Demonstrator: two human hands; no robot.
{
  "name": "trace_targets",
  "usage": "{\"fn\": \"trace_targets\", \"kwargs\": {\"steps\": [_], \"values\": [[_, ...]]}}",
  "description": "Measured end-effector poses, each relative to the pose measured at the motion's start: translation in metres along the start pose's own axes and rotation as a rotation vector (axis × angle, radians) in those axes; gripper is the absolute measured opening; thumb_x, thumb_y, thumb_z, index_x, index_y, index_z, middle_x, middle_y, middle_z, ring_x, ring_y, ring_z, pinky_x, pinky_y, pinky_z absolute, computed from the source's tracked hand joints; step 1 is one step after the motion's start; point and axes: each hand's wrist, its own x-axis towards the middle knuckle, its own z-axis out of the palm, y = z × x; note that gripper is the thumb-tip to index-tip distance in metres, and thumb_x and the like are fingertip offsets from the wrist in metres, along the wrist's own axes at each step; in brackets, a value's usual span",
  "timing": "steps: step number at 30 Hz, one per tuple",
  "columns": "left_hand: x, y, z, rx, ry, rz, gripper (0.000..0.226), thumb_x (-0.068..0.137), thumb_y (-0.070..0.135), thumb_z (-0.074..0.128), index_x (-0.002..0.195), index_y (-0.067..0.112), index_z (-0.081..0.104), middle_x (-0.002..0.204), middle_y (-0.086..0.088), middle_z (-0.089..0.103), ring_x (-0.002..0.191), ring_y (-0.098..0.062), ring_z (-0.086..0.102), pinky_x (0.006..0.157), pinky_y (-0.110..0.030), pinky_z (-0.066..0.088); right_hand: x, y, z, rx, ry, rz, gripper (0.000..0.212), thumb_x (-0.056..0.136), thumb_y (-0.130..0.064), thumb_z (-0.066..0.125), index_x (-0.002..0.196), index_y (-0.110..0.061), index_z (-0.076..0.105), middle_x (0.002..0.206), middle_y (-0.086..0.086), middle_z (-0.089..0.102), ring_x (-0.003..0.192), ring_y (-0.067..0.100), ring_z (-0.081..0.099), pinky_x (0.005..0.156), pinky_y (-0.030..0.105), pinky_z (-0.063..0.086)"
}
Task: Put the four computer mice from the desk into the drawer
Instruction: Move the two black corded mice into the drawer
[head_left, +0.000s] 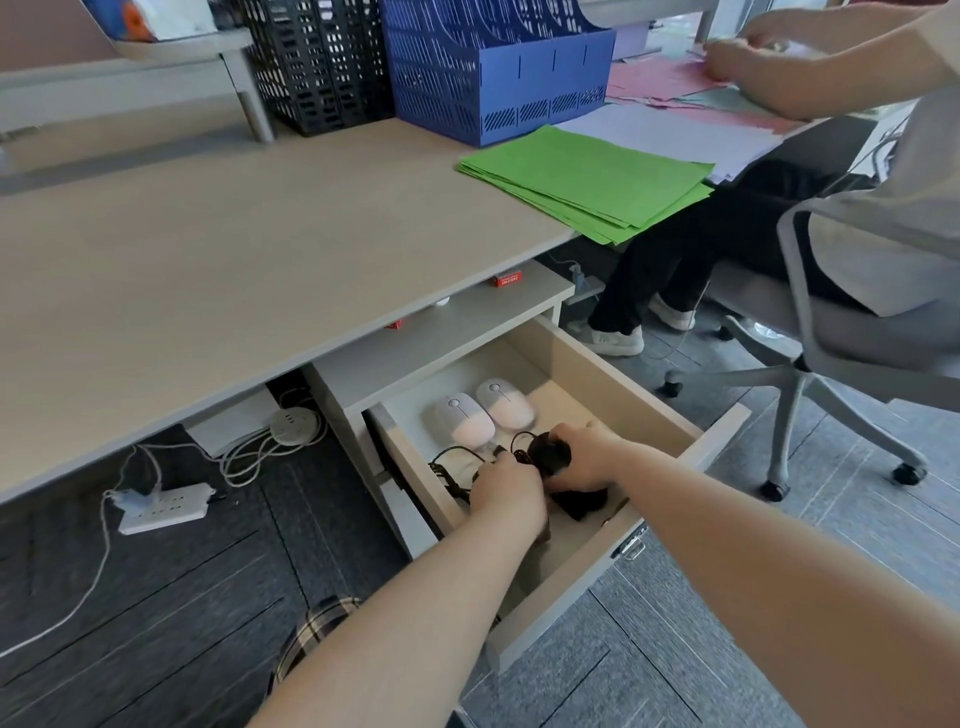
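The drawer (597, 364) under the desk stands pulled out. Two white wireless mice (464, 419) (506, 402) lie side by side at its back. In front of them my right hand (587, 457) is shut on a black wired mouse (551, 453), held just above the drawer floor. My left hand (506, 493) is closed on the black cable (452, 470) that loops to the left. Another dark object (582, 501) lies under my hands, mostly hidden. The desk top (234, 249) in front of me carries no mice.
Green paper sheets (587, 176) lie at the desk's right end, with a blue file rack (493, 67) and a black basket (317, 57) behind. A seated person (857, 156) on a wheeled chair (831, 353) is right of the drawer. Power strips and cables (166, 506) lie on the floor at left.
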Motion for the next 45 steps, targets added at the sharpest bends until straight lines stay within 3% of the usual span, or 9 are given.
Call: {"fn": "trace_targets", "kwargs": {"steps": [3,6,17,27,30,33,37,40,45], "values": [[0.001,-0.003,-0.002,-0.038,0.033,-0.011,0.054,0.076,0.029,0.077,0.123,0.011,0.057,0.128,-0.012,0.045,0.12,-0.035,0.047,0.094,-0.041,0.046,0.003,0.001,-0.004,0.038,0.054,-0.003,0.062,0.083,-0.039,0.063,0.137,-0.016,0.043,0.135,0.013,0.052,0.122,0.032,0.052,0.099,0.036,0.047],[0.003,-0.005,-0.004,-0.059,0.041,0.003,0.058,0.073,0.035,0.079,0.121,0.011,0.056,0.127,-0.013,0.045,0.118,-0.036,0.046,0.092,-0.042,0.045,0.004,0.001,-0.006,0.02,0.078,-0.011,0.058,0.083,-0.029,0.065,0.135,-0.014,0.045,0.132,0.012,0.055,0.12,0.031,0.054,0.095,0.035,0.048],[0.0,-0.007,-0.004,-0.065,0.027,0.033,0.069,0.073,0.043,0.079,0.127,0.012,0.05,0.131,-0.013,0.04,0.122,-0.037,0.042,0.096,-0.044,0.043,-0.004,-0.002,-0.007,0.034,0.095,0.033,0.05,0.088,-0.033,0.057,0.133,-0.015,0.046,0.13,0.011,0.056,0.117,0.031,0.054,0.092,0.038,0.049],[-0.018,-0.002,-0.041,0.005,0.195,0.138,0.037,0.093,0.026,0.057,0.127,0.012,0.052,0.128,-0.012,0.048,0.118,-0.034,0.049,0.09,-0.042,0.046,-0.047,-0.004,-0.03,0.095,0.375,0.206,0.029,0.084,-0.015,0.046,0.11,-0.014,0.058,0.109,0.005,0.059,0.108,0.027,0.053,0.082,0.037,0.047],[-0.025,-0.004,-0.056,0.01,0.266,0.165,0.027,0.092,0.017,0.052,0.119,0.013,0.055,0.125,-0.01,0.048,0.114,-0.034,0.051,0.086,-0.042,0.045,-0.065,-0.005,-0.027,0.057,0.491,0.432,0.045,0.078,-0.007,0.045,0.121,-0.015,0.052,0.138,0.016,0.04,0.133,0.036,0.028,0.105,0.049,0.031],[-0.033,-0.01,-0.077,-0.005,0.361,0.193,0.024,0.094,0.02,0.047,0.116,0.012,0.053,0.122,-0.01,0.047,0.113,-0.033,0.051,0.082,-0.04,0.042,-0.073,-0.003,-0.023,0.333,0.458,0.598,0.059,0.082,-0.005,0.045,0.139,-0.017,0.033,0.159,0.022,0.0,0.146,0.044,0.003,0.116,0.057,0.019],[-0.038,-0.026,-0.106,-0.055,0.487,0.214,0.027,0.096,0.026,0.044,0.115,0.008,0.05,0.125,-0.013,0.046,0.112,-0.031,0.048,0.077,-0.038,0.039,-0.073,-0.005,-0.021,0.565,0.469,0.63,0.057,0.087,-0.003,0.045,0.14,-0.015,0.027,0.159,0.023,-0.004,0.144,0.044,0.012,0.107,0.05,0.035],[-0.033,-0.043,-0.128,-0.085,0.564,0.218,0.029,0.098,0.026,0.043,0.12,0.007,0.049,0.139,-0.015,0.039,0.12,-0.033,0.046,0.085,-0.042,0.043,-0.071,-0.008,-0.027,0.673,0.497,0.646,0.057,0.087,-0.002,0.043,0.14,-0.013,0.026,0.157,0.03,-0.009,0.135,0.045,0.033,0.103,0.047,0.042],[-0.018,-0.07,-0.163,-0.044,0.693,0.207,0.041,0.098,0.026,0.043,0.132,0.004,0.046,0.14,-0.02,0.041,0.127,-0.034,0.043,0.101,-0.041,0.039,-0.057,-0.023,-0.038,0.873,0.569,0.583,0.069,0.087,-0.008,0.041,0.15,-0.014,0.014,0.155,0.025,0.018,0.124,0.04,0.048,0.102,0.048,0.045]]}}
